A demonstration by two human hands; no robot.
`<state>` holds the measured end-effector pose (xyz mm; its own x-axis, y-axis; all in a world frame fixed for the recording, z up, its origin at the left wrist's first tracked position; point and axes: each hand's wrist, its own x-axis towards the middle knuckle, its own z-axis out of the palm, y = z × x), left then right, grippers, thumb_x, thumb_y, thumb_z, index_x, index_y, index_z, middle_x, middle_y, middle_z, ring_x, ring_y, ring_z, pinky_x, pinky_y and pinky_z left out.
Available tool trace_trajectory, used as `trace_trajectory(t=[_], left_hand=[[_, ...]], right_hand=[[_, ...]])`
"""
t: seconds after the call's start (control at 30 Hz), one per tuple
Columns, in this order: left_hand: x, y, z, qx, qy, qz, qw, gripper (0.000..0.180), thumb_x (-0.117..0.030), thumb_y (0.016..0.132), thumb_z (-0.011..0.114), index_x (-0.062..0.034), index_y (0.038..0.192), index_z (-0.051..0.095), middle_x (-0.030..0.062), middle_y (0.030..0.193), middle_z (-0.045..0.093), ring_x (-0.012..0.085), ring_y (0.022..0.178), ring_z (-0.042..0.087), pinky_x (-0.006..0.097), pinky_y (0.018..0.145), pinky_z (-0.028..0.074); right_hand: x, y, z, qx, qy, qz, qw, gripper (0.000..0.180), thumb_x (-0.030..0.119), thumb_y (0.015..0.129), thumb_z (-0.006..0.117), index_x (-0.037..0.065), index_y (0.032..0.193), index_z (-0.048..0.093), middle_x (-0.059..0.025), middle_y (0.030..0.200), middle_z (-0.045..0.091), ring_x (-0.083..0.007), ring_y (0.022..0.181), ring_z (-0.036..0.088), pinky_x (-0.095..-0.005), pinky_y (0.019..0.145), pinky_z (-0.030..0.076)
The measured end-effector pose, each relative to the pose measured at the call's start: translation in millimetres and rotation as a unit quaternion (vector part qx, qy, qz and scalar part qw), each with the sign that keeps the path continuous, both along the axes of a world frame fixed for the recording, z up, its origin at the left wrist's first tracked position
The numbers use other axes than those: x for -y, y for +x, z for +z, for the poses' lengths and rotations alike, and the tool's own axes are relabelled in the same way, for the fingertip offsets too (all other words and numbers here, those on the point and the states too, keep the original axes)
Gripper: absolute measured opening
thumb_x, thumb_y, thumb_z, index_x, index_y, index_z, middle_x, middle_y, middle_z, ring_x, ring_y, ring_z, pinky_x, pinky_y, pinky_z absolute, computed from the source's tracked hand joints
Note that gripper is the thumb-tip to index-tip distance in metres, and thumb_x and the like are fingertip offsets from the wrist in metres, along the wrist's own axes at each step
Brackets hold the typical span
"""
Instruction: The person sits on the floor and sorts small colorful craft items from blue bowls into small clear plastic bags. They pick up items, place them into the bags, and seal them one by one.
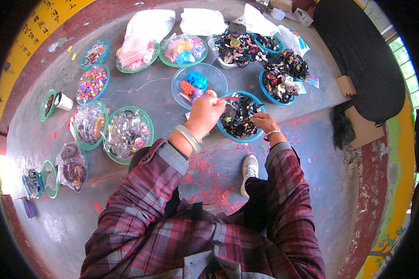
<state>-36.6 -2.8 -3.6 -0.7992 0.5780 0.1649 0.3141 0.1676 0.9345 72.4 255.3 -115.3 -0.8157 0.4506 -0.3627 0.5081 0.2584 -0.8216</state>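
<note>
My left hand (204, 115), with a pale bangle at the wrist, is closed in a pinch on a thin pinkish-red strip (229, 98). The strip reaches out over a blue basin (242, 139) of tangled black hair ties (241, 116) with small charms. At the basin's right rim my right hand (266, 122) has its fingers pressed together; what they hold, if anything, is too small to make out. Just behind the left hand stands a clear bowl (176, 86) holding blue, orange-red and purple pieces (198, 81).
More baskets of black hair ties (284, 79) stand to the right rear. On the left are a basin of colourful beads (92, 83), a green basin of bagged pieces (128, 132) and a white cup (63, 101). Red scraps (212, 181) litter the floor around my shoe (249, 169).
</note>
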Motion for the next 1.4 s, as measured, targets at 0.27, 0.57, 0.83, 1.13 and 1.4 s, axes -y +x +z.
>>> trace_trajectory(t=[0.27,0.57,0.83,1.13,1.4], left_hand=[[1,4,9,0.019,-0.018,-0.001,1.0,0.025,-0.021,0.079,0.054,0.0011,0.069,0.06,0.0188,0.055,0.052,0.0311,0.052,0.053,0.039,0.049,0.036],[1,5,8,0.024,-0.01,-0.005,1.0,0.024,-0.02,0.079,0.054,0.0014,0.07,0.06,0.0193,0.056,0.053,0.0316,0.052,0.053,0.04,0.049,0.037],[-2,3,2,0.021,0.006,-0.009,1.0,0.025,-0.021,0.079,0.054,0.0013,0.068,0.059,0.0199,0.056,0.051,0.0331,0.052,0.052,0.04,0.049,0.037],[0,5,4,0.002,-0.005,-0.001,1.0,0.025,-0.021,0.079,0.054,0.0009,0.068,0.059,0.0193,0.055,0.052,0.033,0.052,0.053,0.04,0.049,0.037],[-1,7,2,0.001,-0.014,-0.007,1.0,0.026,-0.022,0.079,0.055,0.0012,0.068,0.06,0.0191,0.056,0.053,0.0321,0.053,0.054,0.04,0.049,0.038]], right_hand=[[15,-3,46,-0.219,-0.253,-0.146,0.931,0.004,0.013,0.078,0.06,0.012,0.075,0.058,0.0045,0.071,0.056,-0.0064,0.063,0.049,-0.0197,0.057,0.037],[4,-10,37,-0.203,-0.188,-0.11,0.954,0.018,-0.005,0.074,0.059,0.001,0.091,0.059,-0.0036,0.083,0.061,-0.0112,0.074,0.057,-0.0231,0.068,0.046],[2,-17,34,-0.194,0.076,-0.023,0.978,0.021,-0.006,0.074,0.056,0.001,0.094,0.059,-0.0052,0.085,0.064,-0.0125,0.078,0.06,-0.0257,0.071,0.048],[-2,-18,74,-0.292,0.079,-0.037,0.952,0.022,-0.007,0.074,0.056,0.003,0.092,0.061,-0.0037,0.079,0.063,-0.0099,0.074,0.059,-0.0227,0.067,0.047],[-6,-8,83,-0.327,-0.092,-0.068,0.938,0.023,-0.009,0.074,0.056,0.0,0.095,0.06,-0.0042,0.088,0.061,-0.0121,0.081,0.057,-0.0237,0.07,0.047]])
